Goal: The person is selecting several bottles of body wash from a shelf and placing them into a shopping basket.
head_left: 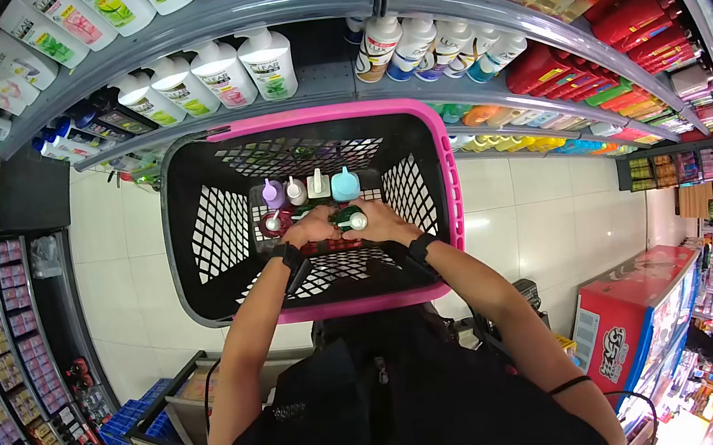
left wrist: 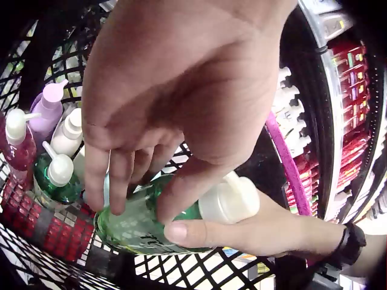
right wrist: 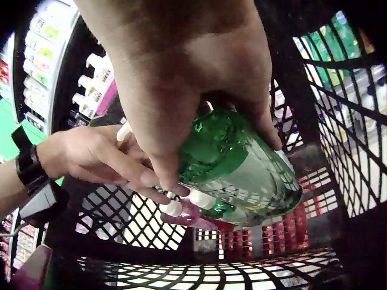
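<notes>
Inside the pink-rimmed black basket (head_left: pixel 345 308), my right hand (head_left: pixel 382 222) grips a green pump bottle (left wrist: pixel 142 220) with a white pump top (left wrist: pixel 230 200). The bottle is tilted, its base pointing down into the basket. My left hand (left wrist: pixel 181 90) is beside it, fingers extended and fingertips at the bottle's side. In the right wrist view my right hand (right wrist: pixel 181 78) wraps the green bottle (right wrist: pixel 242 169), with my left hand (right wrist: pixel 97 154) to its left. Purple (head_left: pixel 273 194), white (head_left: pixel 296 191), cream (head_left: pixel 318 186) and blue (head_left: pixel 344 185) bottles stand along the far side.
A red pump bottle (left wrist: pixel 19 145) and another green pump bottle (left wrist: pixel 55 178) stand at the basket's left. White pump bottles (head_left: pixel 267 65) line the shelf (head_left: pixel 169 33) beyond the basket. Tiled floor (head_left: pixel 497 195) shows on both sides. A red freezer (head_left: pixel 611 306) is at right.
</notes>
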